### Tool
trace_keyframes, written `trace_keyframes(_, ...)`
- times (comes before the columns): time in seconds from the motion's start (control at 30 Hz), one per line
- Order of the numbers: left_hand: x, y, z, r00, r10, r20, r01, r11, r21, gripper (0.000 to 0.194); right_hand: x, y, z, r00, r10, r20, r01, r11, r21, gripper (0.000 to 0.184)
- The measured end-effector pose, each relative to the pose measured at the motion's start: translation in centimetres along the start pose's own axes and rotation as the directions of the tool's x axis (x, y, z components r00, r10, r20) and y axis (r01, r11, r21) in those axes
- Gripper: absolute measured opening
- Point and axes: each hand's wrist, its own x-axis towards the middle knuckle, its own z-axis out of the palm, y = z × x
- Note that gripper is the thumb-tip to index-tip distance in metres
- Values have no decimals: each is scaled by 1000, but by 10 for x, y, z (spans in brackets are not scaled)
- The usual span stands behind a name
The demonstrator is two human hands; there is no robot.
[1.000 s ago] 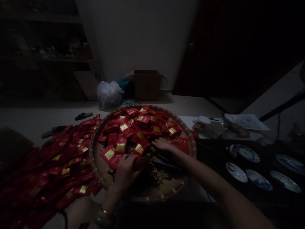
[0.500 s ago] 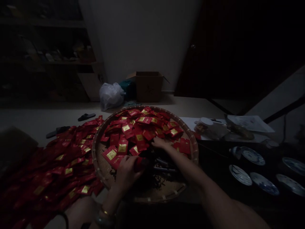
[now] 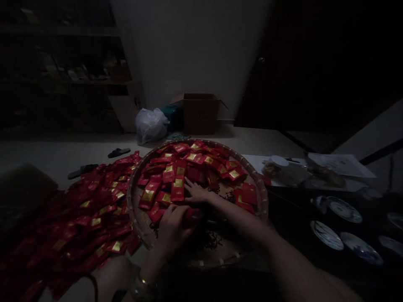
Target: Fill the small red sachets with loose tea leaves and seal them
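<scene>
A round woven bamboo tray [image 3: 264, 201] carries a heap of small red packets [image 3: 195, 158] with gold labels. My left hand [image 3: 173, 222], over the tray's near left part, is closed around a red packet [image 3: 191, 214] whose end sticks out past the thumb. Past it, my right hand [image 3: 197, 193] lies with fingers spread at the edge of the heap, touching or just beside an upright-lying packet [image 3: 178, 186]. Dark dry shreds like tea leaves [image 3: 212, 240] are scattered on the tray. Something narrow and shiny is mostly hidden under my right forearm.
A large pile of red packets [image 3: 103, 209] covers the floor at left, near dark slippers [image 3: 119, 152]. Behind the tray stand a white plastic bag [image 3: 152, 126] and an open cardboard box [image 3: 201, 113]. Blue-and-white plates [image 3: 327, 235] and a lidded jar [image 3: 275, 165] lie at right.
My right hand has moved left along the heap, its fingers now spread. A few packets there have shifted and stacked. The left hand keeps its packet. The view has shifted slightly.
</scene>
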Motion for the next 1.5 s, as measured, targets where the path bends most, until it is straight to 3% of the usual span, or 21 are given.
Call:
trace_keyframes(0.13,-1,-2,3,1000,7,6,-7,1000,6,24,40,-13,-2,997,39,-72,-41,999,-29,81)
trace_keyframes(0.27,-1,-4,3,1000,3,-15,-4,1000,-12,27,56,-26,3,963,102,-248,-114,993,-31,55)
trace_keyframes(0.37,-1,-4,4,1000,-13,-4,13,1000,-13,27,53,-24,4,966,166,-198,-173,985,-18,57)
trace_keyframes(0.47,-1,-4,4,1000,-17,17,17,1000,-8,28,41,-22,0,984,145,-106,-153,986,-68,64)
trace_keyframes(0.6,-1,-8,1,998,-34,49,37,998,-59,34,9,-25,-5,994,-100,-38,93,983,-159,52)
trace_keyframes(0.7,0,-15,-6,993,-67,98,77,991,-107,44,-21,-21,-11,952,-287,111,297,951,-89,49)
trace_keyframes(0.77,2,-19,-11,988,-75,133,93,987,-133,47,-37,-13,-18,915,-375,149,380,925,-6,60)
trace_keyframes(0.83,5,-22,-15,984,-82,158,106,983,-148,48,-48,-6,-23,929,-348,125,345,938,42,77)
trace_keyframes(0.93,8,-25,-18,981,-85,173,115,978,-172,44,-55,-5,-24,969,-211,129,209,978,31,98)
trace_keyframes(1.13,5,-32,-12,986,-118,120,141,968,-205,42,-76,-20,-7,922,-360,145,361,932,26,81)
trace_keyframes(1.3,1,-31,-7,993,-115,-2,113,979,-168,64,-106,-24,1,952,-298,68,301,952,-54,96)
trace_keyframes(1.5,-2,-29,-3,1000,9,-15,-10,999,-53,40,-123,-44,11,946,-319,61,324,913,-248,85)
